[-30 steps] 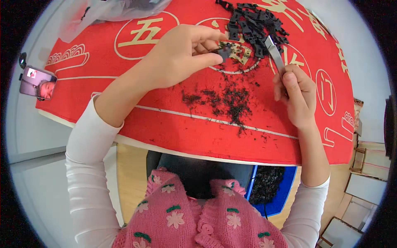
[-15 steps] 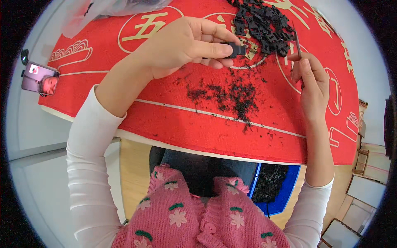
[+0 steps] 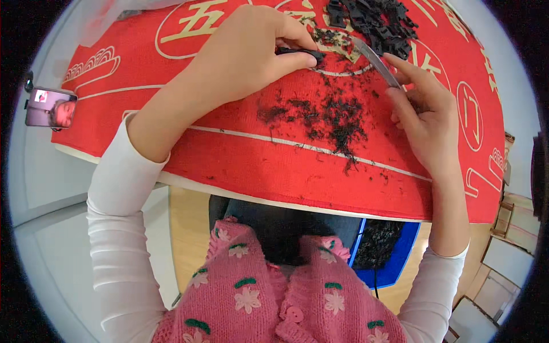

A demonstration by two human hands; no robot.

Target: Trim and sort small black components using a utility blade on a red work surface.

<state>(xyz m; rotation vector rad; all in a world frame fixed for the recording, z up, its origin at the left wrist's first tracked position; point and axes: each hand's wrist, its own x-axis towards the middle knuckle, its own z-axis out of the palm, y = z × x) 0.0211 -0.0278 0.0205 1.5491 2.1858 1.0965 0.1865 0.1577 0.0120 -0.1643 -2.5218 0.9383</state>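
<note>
My left hand (image 3: 251,54) pinches a small black plastic part (image 3: 286,50) between thumb and fingers, which cover much of it. In my right hand (image 3: 426,106) is a slim silver knife (image 3: 376,60), gripped with thumb and fingers. Its tip points up and left, apart from the part. Black shavings (image 3: 343,126) lie scattered on the red cloth (image 3: 229,163) below and between my hands. A heap of similar black plastic parts (image 3: 386,28) sits just beyond the knife, and one part lies at its left edge.
A clear plastic bag (image 3: 100,23) rests at the far left of the table. Beyond the table's left edge is a phone (image 3: 50,108) with its screen lit. Under the near edge stands a blue bin (image 3: 397,271) holding dark scraps. Boxes (image 3: 509,257) stand at the right.
My left hand has shifted slightly left and turned the black part. The knife has swung from nearly upright to a leftward slant as my right hand turned. The view has shifted a little.
</note>
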